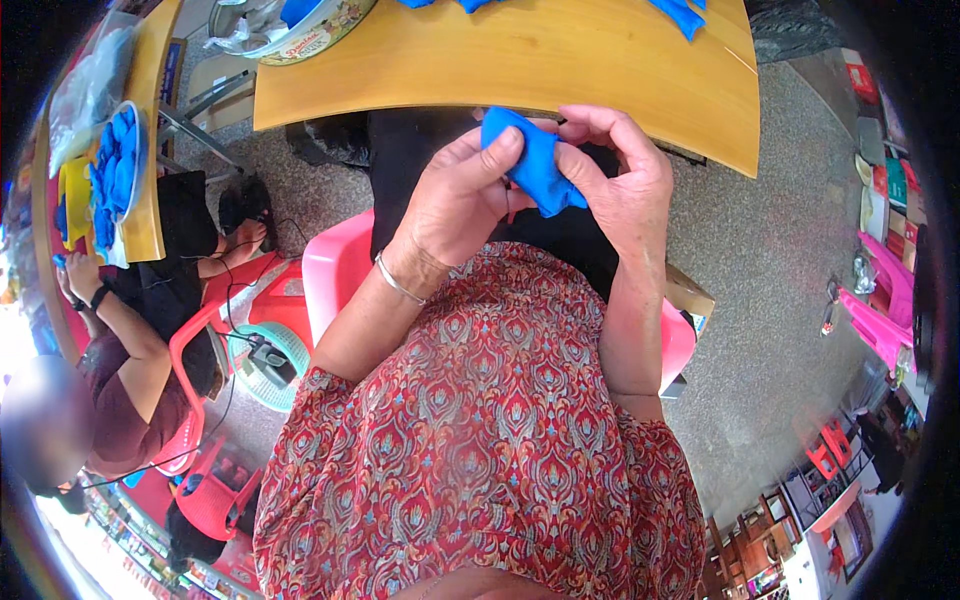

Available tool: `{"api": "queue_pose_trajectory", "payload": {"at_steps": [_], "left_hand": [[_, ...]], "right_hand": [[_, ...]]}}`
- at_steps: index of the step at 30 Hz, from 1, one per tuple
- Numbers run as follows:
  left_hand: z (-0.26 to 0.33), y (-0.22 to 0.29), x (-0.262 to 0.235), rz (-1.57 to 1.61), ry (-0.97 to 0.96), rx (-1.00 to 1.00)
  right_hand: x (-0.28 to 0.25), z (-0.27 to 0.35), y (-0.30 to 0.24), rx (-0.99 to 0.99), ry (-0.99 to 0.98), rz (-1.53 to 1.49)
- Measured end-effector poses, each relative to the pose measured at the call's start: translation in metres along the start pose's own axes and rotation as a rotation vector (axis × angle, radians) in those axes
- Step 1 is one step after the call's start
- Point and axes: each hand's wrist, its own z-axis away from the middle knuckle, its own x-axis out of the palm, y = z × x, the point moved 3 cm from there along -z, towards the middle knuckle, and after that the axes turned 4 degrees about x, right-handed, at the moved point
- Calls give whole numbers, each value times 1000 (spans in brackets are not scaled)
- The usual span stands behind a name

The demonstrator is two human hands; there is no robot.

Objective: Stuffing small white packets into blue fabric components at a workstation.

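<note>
Between my two hands, above my lap and just short of the table's near edge, is a small blue fabric piece (540,165), soft and folded over. My left hand (465,185) pinches its upper left part, with the thumb lying on top. The thumb and fingers of my right hand (625,180) grip its right side. Which fingers are behind the cloth is hidden. More blue fabric pieces (683,16) lie on the wooden table (420,80) in front of me.
At the table's far left stands a round tin (300,40) holding blue cloth and clear plastic. Further left, a co-worker (130,390) sits at another table with a tray of blue pieces (118,170). A green basket (268,365) and cable are beside my pink chair (338,262).
</note>
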Motion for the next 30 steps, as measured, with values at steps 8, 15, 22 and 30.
{"api": "queue_pose_trajectory", "payload": {"at_steps": [8,15,22,30], "left_hand": [[-4,2,-7,103,35,182],[-5,3,-4,190,75,189],[-7,9,-10,103,105,260],[-9,8,-5,138,125,268]], "right_hand": [[4,3,-2,-106,62,-51],[12,3,-14,-277,58,252],[19,4,3,48,108,-329],[14,4,14,134,86,-397]]}}
